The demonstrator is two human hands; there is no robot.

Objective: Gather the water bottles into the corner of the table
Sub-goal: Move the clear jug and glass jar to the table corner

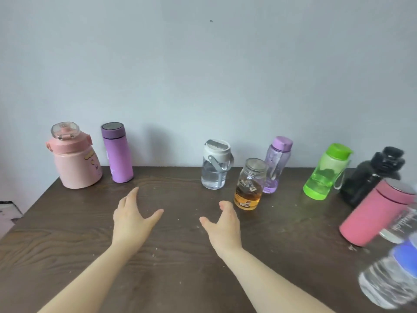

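Nearest the camera, two bare forearms reach forward over a dark wood-grain table [67, 256]. Both hands hover above its middle, palms down, holding nothing. The left hand [132, 216] has its fingers together and its thumb spread wide. The right hand [222, 224] is also spread, its thumb pointing toward the left hand.

At the near right edge stands a blurred clear plastic bottle with a blue label [392, 276]. Just behind it is a pink flask [376, 214] with a silver top, with a clear bottle bearing script lettering [400, 224] partly visible beside it.

Just beyond the right hand stands a glass jar [249, 185] holding amber liquid.

Farther back, along the pale wall, a row of bottles runs from right to left: a black bottle [372, 177], a green bottle [325, 171], a clear lilac bottle [277, 164], and a clear bottle with a white lid and grey handle [215, 164]. Well apart, in the far left corner, a purple flask [117, 152] stands just beside a squat pink jug [73, 157].
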